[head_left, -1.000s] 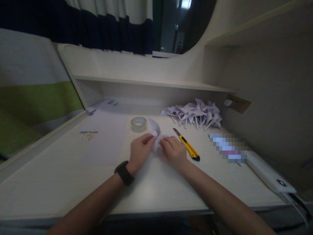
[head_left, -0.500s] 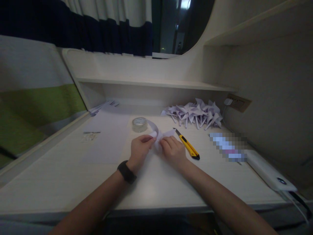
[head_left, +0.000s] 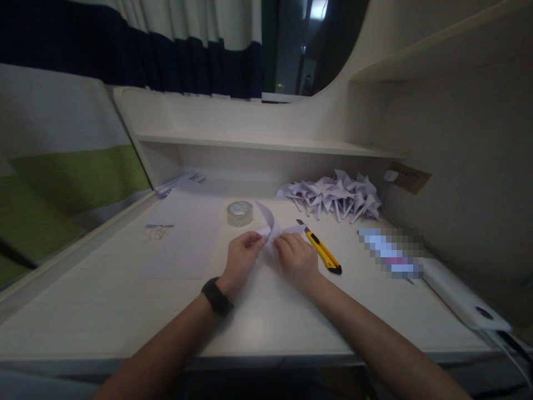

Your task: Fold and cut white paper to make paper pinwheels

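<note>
Between my hands is a white paper pinwheel [head_left: 268, 220], its blades curling up and out to the right. My left hand [head_left: 242, 256], with a dark band on the wrist, pinches its left side between thumb and fingers. The fingers of my right hand [head_left: 296, 256] close on the paper near its middle; the fingertips partly hide the spot they grip. Just behind my left hand stands a roll of clear tape [head_left: 240, 214]. To the right of my right hand lies a yellow utility knife [head_left: 323, 251], its blade pointing at the paper.
Several finished paper pinwheels [head_left: 333, 191] are heaped at the back right. White paper sheets [head_left: 183, 233] lie at left, with a small clear bag [head_left: 156, 233] at their edge. At right are a blurred-out object [head_left: 389, 253] and a white device [head_left: 462, 294] with cables.
The view has shifted slightly. My hands stay on the paper, and its upper blade stands a little straighter and shows more above my fingers.
</note>
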